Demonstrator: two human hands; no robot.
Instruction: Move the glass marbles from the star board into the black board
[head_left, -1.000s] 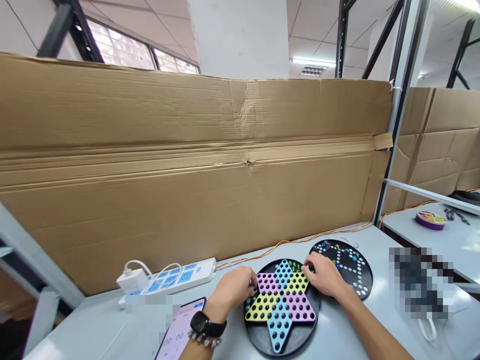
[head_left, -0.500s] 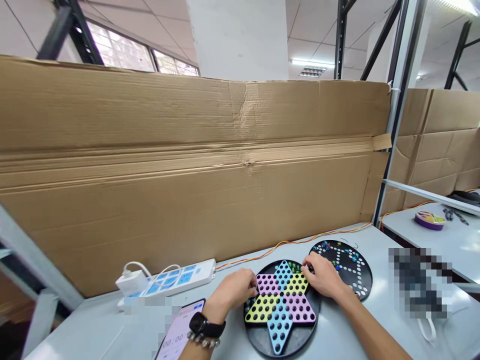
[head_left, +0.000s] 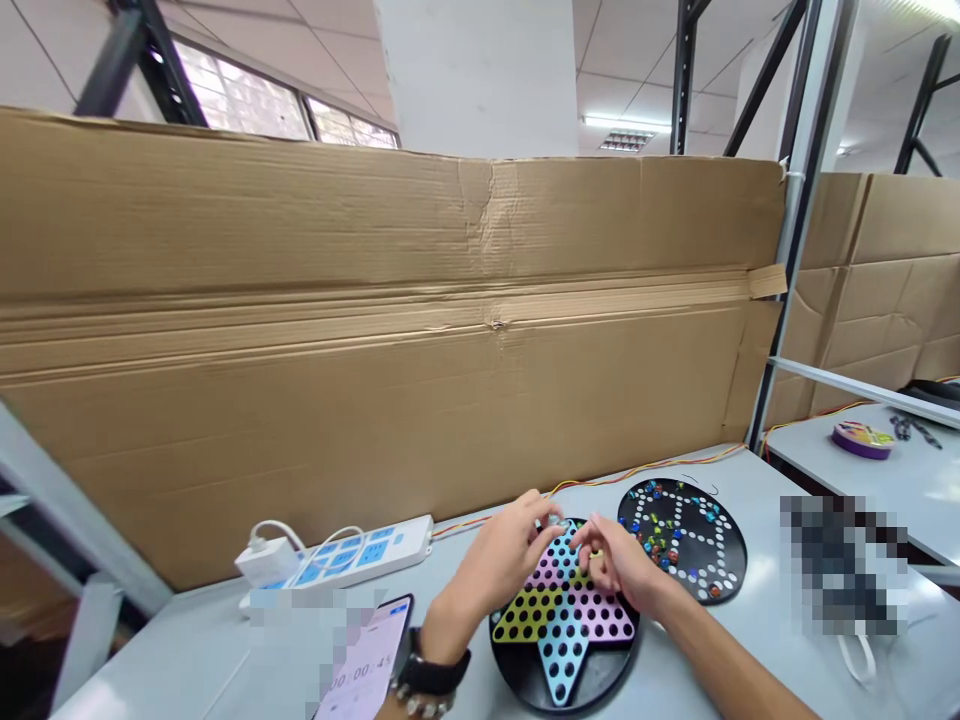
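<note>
And here we are at the grey-white table [head_left: 765, 590], both hands working over the Chinese checkers board [head_left: 562, 640]! It's down front, just right of centre, its pink, yellow and blue star set in a round black tray [head_left: 517, 680].

On the left side, our left hand [head_left: 517, 545] arches above the star's upper-left part, thumb parted from the curved fingers; whether a marble hides in there, we can't tell. Over on the right, our right hand [head_left: 615, 565] hangs above the upper-right part, forefinger reaching inward, the rest curled, and again we can't make out if anything is pinched. The fingertips of the two face each other near the top blue point, a small gap between them.

Just beside our right hand sits a second round black board [head_left: 701, 555], dotted white, with colourful marbles [head_left: 660, 545] bunched on its near-left side and more round the edge.

Out left, a phone [head_left: 367, 655] shows a timer ending in 45, close by our black wristband [head_left: 439, 677]. Behind it lies a white power strip [head_left: 409, 540] with a charger [head_left: 266, 562] plugged in, and red and yellow wires [head_left: 637, 472] trail along the cardboard wall [head_left: 390, 420].
</note>
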